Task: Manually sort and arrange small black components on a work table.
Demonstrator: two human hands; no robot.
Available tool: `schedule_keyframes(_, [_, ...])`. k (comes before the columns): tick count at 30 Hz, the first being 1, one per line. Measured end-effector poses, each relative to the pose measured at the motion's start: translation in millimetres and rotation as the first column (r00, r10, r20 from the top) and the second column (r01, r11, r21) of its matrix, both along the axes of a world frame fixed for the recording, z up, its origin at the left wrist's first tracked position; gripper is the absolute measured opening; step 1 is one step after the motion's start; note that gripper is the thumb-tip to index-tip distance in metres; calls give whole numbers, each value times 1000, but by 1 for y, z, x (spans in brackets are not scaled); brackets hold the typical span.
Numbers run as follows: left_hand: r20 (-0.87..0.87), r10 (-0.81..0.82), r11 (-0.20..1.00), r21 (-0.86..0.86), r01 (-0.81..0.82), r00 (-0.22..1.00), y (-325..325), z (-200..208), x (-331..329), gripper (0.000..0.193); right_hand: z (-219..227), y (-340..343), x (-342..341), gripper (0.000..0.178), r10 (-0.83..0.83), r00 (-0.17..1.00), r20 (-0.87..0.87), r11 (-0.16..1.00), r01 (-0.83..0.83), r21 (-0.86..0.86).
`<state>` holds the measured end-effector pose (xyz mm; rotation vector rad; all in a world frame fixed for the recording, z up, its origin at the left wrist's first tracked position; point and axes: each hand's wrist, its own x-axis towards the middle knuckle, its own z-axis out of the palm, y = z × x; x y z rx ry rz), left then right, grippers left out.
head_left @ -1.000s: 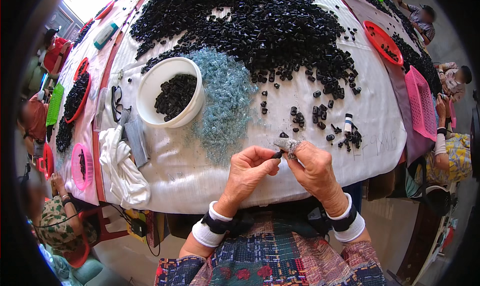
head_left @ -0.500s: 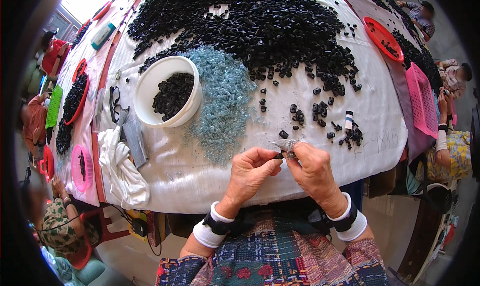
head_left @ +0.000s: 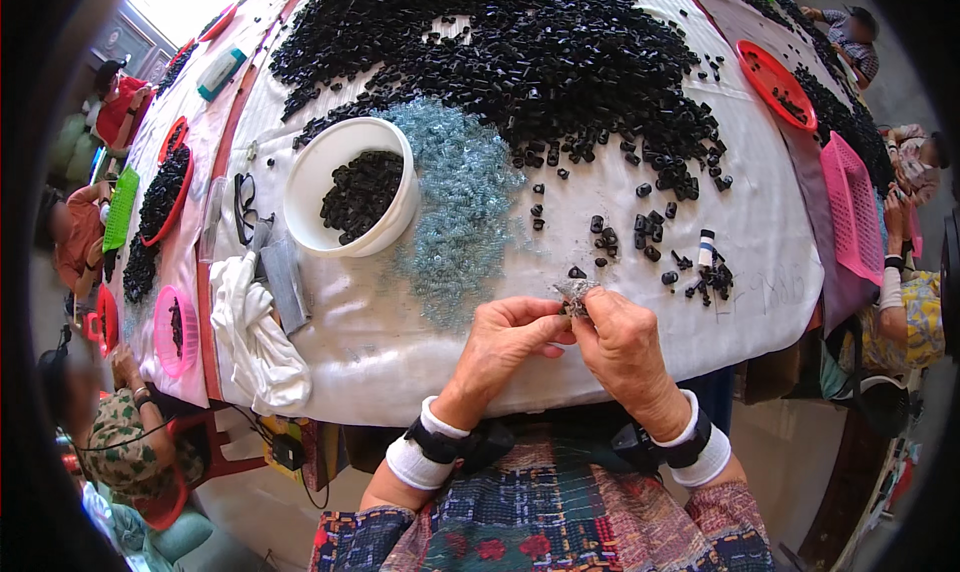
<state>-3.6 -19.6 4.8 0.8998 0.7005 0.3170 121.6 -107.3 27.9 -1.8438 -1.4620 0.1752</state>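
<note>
Both hands sit a little lower in the frame than a second ago, with the same pinch kept. Left hand (head_left: 505,337) and right hand (head_left: 622,344) meet at lower centre, fingers (head_left: 548,317) narrowed onto a small grey part (head_left: 577,291) held between them just above the surface (head_left: 400,352). Beyond it lie springs (head_left: 455,202) in a pale blue drift, touching a white bowl (head_left: 300,207) of black pieces at left centre. A black pile (head_left: 500,42) fills the top. A white cloth (head_left: 255,347) lies at lower left.
</note>
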Motion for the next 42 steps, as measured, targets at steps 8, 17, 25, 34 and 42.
schedule_keyframes(8, [-7, 23, 1000, 4, -23, 1000, -2, -5, -1, 16, 6, 0, 3, 12, 102, 992, 81, 994, -99, -37])
schedule_keyframes(17, [10, 60, 994, -96, -58, 998, 4, -1, 3, 14, -8, -2, 8, 39, 97, 985, -142, 992, -84, 90])
schedule_keyframes(25, [62, 70, 991, -118, -62, 996, 3, 0, 3, 14, -23, -2, -4, 34, 114, 992, -60, 985, -105, 135])
schedule_keyframes(34, [6, -21, 1000, -23, 21, 1000, 6, -2, 2, 16, -25, -4, -1, 31, 75, 997, 32, 988, -79, 132])
schedule_keyframes(42, [-26, -61, 997, -47, 59, 998, 8, -6, -1, 20, -27, -4, 10, 29, 104, 995, 10, 979, -104, 173])
